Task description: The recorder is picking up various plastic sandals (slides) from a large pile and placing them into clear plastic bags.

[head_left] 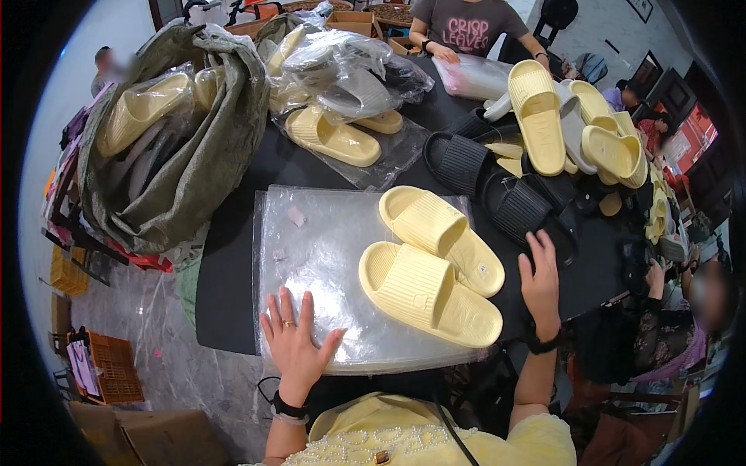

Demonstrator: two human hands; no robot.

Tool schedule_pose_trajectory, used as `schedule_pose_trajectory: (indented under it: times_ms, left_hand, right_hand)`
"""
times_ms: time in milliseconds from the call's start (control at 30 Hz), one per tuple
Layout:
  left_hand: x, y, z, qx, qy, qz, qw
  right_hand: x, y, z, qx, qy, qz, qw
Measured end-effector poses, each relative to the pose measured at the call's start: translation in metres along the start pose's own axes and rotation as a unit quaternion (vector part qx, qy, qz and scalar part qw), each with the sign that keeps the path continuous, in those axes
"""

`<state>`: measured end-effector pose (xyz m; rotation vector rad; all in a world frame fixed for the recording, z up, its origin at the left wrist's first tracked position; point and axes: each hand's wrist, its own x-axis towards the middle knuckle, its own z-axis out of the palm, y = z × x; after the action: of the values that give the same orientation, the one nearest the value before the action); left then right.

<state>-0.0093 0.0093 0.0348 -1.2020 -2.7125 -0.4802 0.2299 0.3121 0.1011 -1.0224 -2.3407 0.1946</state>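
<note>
A pair of pale yellow slide slippers (pixel 408 283) rests side by side on a stack of clear plastic bags (pixel 311 233) in front of me. My left hand (pixel 299 334) lies with fingers spread on the bags' near left part, holding nothing. To the right of the slippers, my right hand (pixel 539 279) has its fingers stretched out toward a black slipper (pixel 517 206). Its fingertips are close to that slipper's near edge; whether they touch it I cannot tell. Nothing shows in this hand.
A heap of yellow, black and grey slippers (pixel 538 116) covers the table's right side. Bagged slippers (pixel 334 136) lie at the back, beside a big green woven sack (pixel 233 147). Across the table, a person's hand (pixel 445 53) rests by more plastic bags (pixel 474 76). Another person sits at right.
</note>
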Motion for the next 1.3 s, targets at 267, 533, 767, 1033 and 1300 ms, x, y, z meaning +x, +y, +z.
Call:
schedule_pose_trajectory:
  times_ms: [267,533,767,1033,1300]
  left_hand:
    - [-0.003,-0.003,0.0,-0.005,0.002,0.003,1.0]
    - [-0.002,-0.001,-0.002,-0.021,0.004,0.004,1.0]
    - [-0.004,0.002,-0.005,-0.009,0.003,0.006,1.0]
    - [-0.003,-0.002,-0.001,0.003,0.0,0.003,1.0]
    - [-0.003,-0.003,0.0,0.007,-0.008,0.002,1.0]
  right_hand:
    - [0.024,-0.061,0.019,0.16,-0.3,-0.168,0.925]
    - [0.04,-0.049,0.083,0.115,-0.288,-0.196,0.93]
    - [0.054,-0.065,-0.009,0.08,-0.043,-0.119,0.989]
    - [0.03,0.037,-0.049,0.219,0.239,0.102,0.941]
    - [0.015,0.183,-0.05,0.387,0.301,0.403,0.773]
